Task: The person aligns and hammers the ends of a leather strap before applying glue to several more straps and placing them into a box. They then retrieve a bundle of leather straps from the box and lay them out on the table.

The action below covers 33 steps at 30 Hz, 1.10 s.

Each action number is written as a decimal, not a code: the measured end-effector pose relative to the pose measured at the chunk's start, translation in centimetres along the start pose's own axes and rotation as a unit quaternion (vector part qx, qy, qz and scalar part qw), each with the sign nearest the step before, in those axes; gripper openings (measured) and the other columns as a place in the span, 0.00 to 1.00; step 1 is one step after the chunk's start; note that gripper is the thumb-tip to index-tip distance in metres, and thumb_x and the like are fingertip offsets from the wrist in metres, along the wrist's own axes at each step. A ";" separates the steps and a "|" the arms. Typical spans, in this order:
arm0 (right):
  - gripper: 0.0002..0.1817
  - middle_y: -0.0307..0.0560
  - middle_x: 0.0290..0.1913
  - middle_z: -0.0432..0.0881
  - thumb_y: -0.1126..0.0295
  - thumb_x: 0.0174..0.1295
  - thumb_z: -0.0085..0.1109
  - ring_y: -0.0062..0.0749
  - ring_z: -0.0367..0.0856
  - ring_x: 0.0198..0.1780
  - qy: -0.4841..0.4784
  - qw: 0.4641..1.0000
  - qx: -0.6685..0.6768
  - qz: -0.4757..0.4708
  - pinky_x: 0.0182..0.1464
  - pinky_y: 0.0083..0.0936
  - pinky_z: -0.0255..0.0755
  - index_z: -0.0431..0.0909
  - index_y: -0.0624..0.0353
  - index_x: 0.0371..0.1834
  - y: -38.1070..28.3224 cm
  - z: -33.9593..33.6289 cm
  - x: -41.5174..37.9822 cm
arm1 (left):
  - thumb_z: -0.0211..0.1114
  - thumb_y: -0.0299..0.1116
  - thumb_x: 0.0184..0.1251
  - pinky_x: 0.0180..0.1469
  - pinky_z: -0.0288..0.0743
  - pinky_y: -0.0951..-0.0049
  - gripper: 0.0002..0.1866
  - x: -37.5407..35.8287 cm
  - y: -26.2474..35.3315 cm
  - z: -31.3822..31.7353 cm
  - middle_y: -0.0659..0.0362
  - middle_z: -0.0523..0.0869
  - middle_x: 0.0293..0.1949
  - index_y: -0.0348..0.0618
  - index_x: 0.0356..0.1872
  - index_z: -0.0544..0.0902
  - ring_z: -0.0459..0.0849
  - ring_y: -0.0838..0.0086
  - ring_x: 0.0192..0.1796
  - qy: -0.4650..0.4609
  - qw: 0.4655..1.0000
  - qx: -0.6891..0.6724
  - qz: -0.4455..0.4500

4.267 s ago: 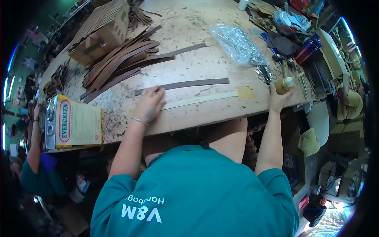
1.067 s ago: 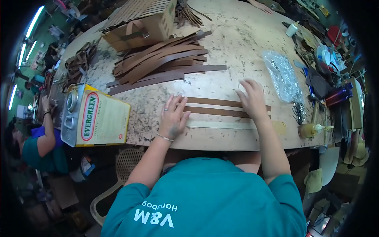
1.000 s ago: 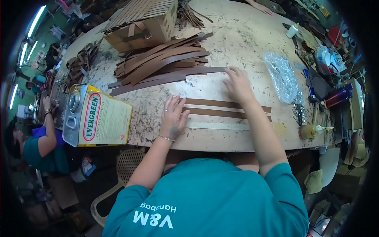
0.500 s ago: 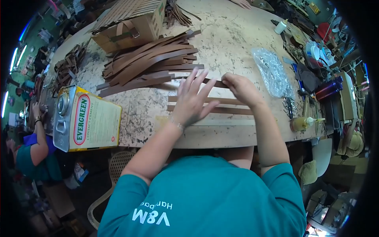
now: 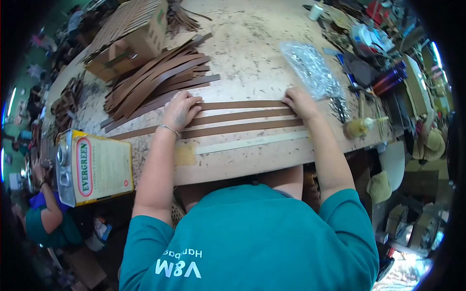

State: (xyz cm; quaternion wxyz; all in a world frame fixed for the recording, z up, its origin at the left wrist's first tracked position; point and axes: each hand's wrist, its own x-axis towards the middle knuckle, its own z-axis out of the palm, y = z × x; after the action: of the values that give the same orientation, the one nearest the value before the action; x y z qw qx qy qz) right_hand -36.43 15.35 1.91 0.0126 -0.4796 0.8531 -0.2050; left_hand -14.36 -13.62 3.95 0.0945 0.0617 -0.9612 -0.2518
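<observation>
Three long brown strips lie side by side across the table in front of me. My left hand point(image 5: 181, 112) is closed on the left part of the farthest brown strip point(image 5: 242, 104). At that strip's right end, my right hand point(image 5: 299, 103) pinches it. Nearer to me are the middle strip point(image 5: 238, 116) and the nearest strip point(image 5: 242, 128), both flat on the table. A pale strip point(image 5: 247, 144) lies closest to the table edge. Beyond my left hand is a heaped pile of brown strips point(image 5: 155, 80).
A contact cement can point(image 5: 104, 167) stands at the left edge, a cardboard box point(image 5: 141, 46) behind it. Clear plastic wrap point(image 5: 310, 68), a yellowish bottle point(image 5: 357, 128) and a white bottle point(image 5: 315, 11) are on the right. A co-worker's arm point(image 5: 48, 201) shows at far left.
My left hand has moved left and closed on the farthest strip, which now lies stretched between both hands. The view has shifted, and the whole scene is slightly turned.
</observation>
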 end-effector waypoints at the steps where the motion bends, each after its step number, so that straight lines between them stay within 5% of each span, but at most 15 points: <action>1: 0.07 0.51 0.31 0.74 0.68 0.48 0.59 0.46 0.72 0.39 0.029 0.999 -0.015 0.006 0.41 0.34 0.66 0.74 0.59 0.26 0.1 0.0 -0.2 | 0.63 0.33 0.50 0.45 0.71 0.68 0.11 -0.9 0.2 -0.7 0.57 0.79 0.37 0.46 0.36 0.81 0.76 0.62 0.43 0.098 0.993 0.069 0.005; 5: 0.07 0.49 0.33 0.73 0.71 0.46 0.61 0.45 0.70 0.39 0.164 0.985 -0.024 -0.036 0.42 0.34 0.65 0.74 0.60 0.26 -1.2 -0.1 -0.8 | 0.63 0.31 0.48 0.45 0.70 0.65 0.12 -6.9 -4.7 -1.5 0.58 0.77 0.38 0.47 0.37 0.80 0.75 0.63 0.44 0.155 0.982 0.077 -0.076; 10: 0.07 0.47 0.36 0.73 0.71 0.49 0.60 0.42 0.71 0.40 0.201 0.978 0.016 -0.048 0.43 0.31 0.66 0.73 0.61 0.29 -6.0 1.0 -0.9 | 0.65 0.33 0.47 0.43 0.69 0.63 0.10 -7.8 -3.2 -3.0 0.61 0.76 0.35 0.47 0.31 0.77 0.73 0.64 0.46 0.020 0.967 0.099 -0.235; 16: 0.08 0.47 0.36 0.73 0.72 0.48 0.60 0.42 0.72 0.41 0.167 0.973 0.124 -0.100 0.45 0.31 0.67 0.74 0.61 0.29 -12.0 2.4 0.4 | 0.64 0.31 0.50 0.38 0.70 0.66 0.09 -7.3 -3.6 -3.9 0.56 0.78 0.29 0.41 0.28 0.73 0.77 0.62 0.36 0.022 0.989 0.045 -0.142; 19: 0.09 0.47 0.41 0.74 0.71 0.52 0.58 0.33 0.74 0.40 0.046 0.959 0.275 -0.059 0.39 0.21 0.72 0.74 0.62 0.35 -15.7 2.9 1.9 | 0.62 0.28 0.53 0.32 0.70 0.71 0.08 -6.4 -0.7 -5.0 0.56 0.77 0.24 0.39 0.29 0.71 0.78 0.67 0.28 -0.003 0.984 -0.132 -0.118; 20: 0.10 0.45 0.41 0.75 0.70 0.55 0.57 0.27 0.74 0.39 0.046 0.931 0.362 -0.016 0.40 0.20 0.71 0.74 0.64 0.37 -16.9 3.3 2.3 | 0.58 0.23 0.58 0.27 0.68 0.83 0.05 -6.0 1.0 -5.4 0.64 0.72 0.23 0.40 0.29 0.69 0.73 0.83 0.25 -0.027 0.966 -0.223 -0.125; 24: 0.10 0.42 0.37 0.76 0.69 0.57 0.56 0.22 0.73 0.37 -0.020 0.846 0.531 0.032 0.37 0.21 0.71 0.74 0.63 0.38 -17.0 2.4 3.1 | 0.60 0.24 0.57 0.27 0.67 0.84 0.06 -3.8 4.4 -6.1 0.65 0.73 0.25 0.40 0.30 0.71 0.72 0.84 0.25 -0.090 0.951 -0.284 -0.084; 26: 0.10 0.38 0.26 0.75 0.67 0.56 0.57 0.23 0.72 0.31 -0.199 0.779 0.583 0.114 0.36 0.23 0.70 0.75 0.63 0.34 -15.0 0.7 2.4 | 0.61 0.26 0.56 0.29 0.68 0.83 0.06 -2.5 4.9 -5.4 0.64 0.74 0.25 0.40 0.31 0.72 0.74 0.82 0.27 -0.088 0.952 -0.284 -0.069; 30: 0.10 0.36 0.19 0.72 0.65 0.56 0.58 0.22 0.71 0.26 -0.050 0.826 0.527 0.194 0.34 0.23 0.70 0.76 0.61 0.32 -6.9 -0.5 1.5 | 0.63 0.29 0.54 0.37 0.70 0.76 0.07 0.6 2.8 -4.2 0.57 0.79 0.30 0.40 0.34 0.79 0.77 0.72 0.32 -0.029 0.987 -0.158 0.012; 32: 0.11 0.41 0.27 0.75 0.63 0.55 0.57 0.25 0.73 0.32 -0.050 0.931 0.279 0.230 0.37 0.25 0.70 0.75 0.60 0.33 -3.9 -1.4 1.3 | 0.63 0.32 0.52 0.37 0.71 0.72 0.08 2.6 1.1 -2.5 0.57 0.79 0.29 0.44 0.33 0.81 0.77 0.65 0.33 -0.024 0.997 -0.070 0.035; 33: 0.11 0.41 0.27 0.75 0.63 0.55 0.57 0.25 0.73 0.32 -0.044 0.931 0.275 0.236 0.37 0.25 0.70 0.75 0.60 0.33 -3.1 -0.8 0.9 | 0.63 0.32 0.52 0.37 0.71 0.72 0.08 3.1 0.8 -1.3 0.57 0.79 0.29 0.44 0.33 0.81 0.77 0.65 0.33 -0.025 0.996 -0.074 0.043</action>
State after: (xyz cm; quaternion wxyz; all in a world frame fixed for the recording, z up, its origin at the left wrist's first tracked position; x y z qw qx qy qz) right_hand -34.58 13.46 3.92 0.2291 -0.2503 0.8507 -0.4015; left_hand -17.14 -14.04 5.92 0.0852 0.0066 -0.9437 -0.3196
